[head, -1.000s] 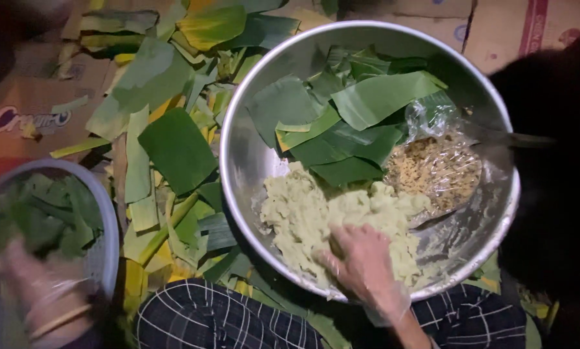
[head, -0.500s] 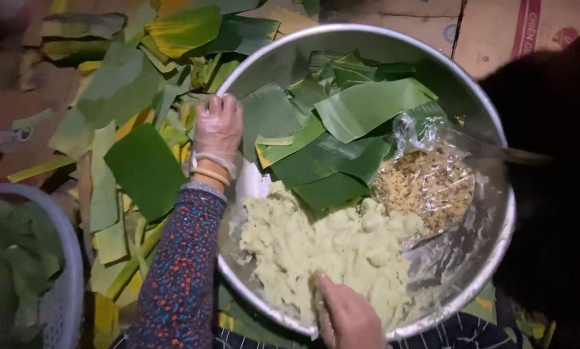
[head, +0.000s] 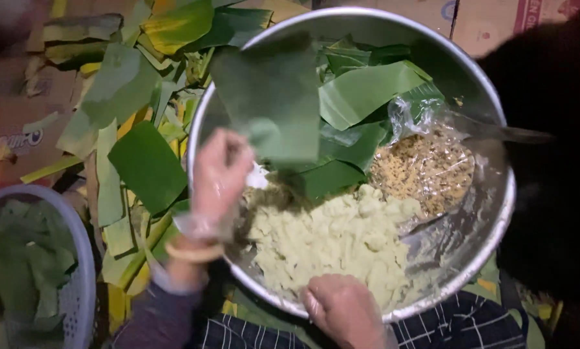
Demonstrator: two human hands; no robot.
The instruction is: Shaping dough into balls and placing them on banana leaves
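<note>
Left hand (head: pixel 220 173), in a clear glove, pinches a broad green leaf piece (head: pixel 270 103), lifted over the metal bowl (head: pixel 490 220). Right hand (head: pixel 345 310) presses, fingers curled, into the pale yellow-green paste (head: pixel 332 239) at the bowl's near side. More cut leaves (head: pixel 144 165) lie just left.

Floor beneath me is covered with flattened brown cardboard (head: pixel 18 123); printed panels show at upper left and upper right, print blurred. Scattered over the cardboard at left: cut strips and scraps of green and yellowing leaf (head: pixel 118 97), overlapping, no order to them. One broad dark green piece (head: pixel 149 165) lies flat among the strips. Pale plastic basket (head: pixel 76 284) at lower left, partly out of view, holds more green leaf pieces. Right edge is in deep shadow; nothing readable there. Light is dim and falls from above. No walls, windows or furniture visible.
</note>
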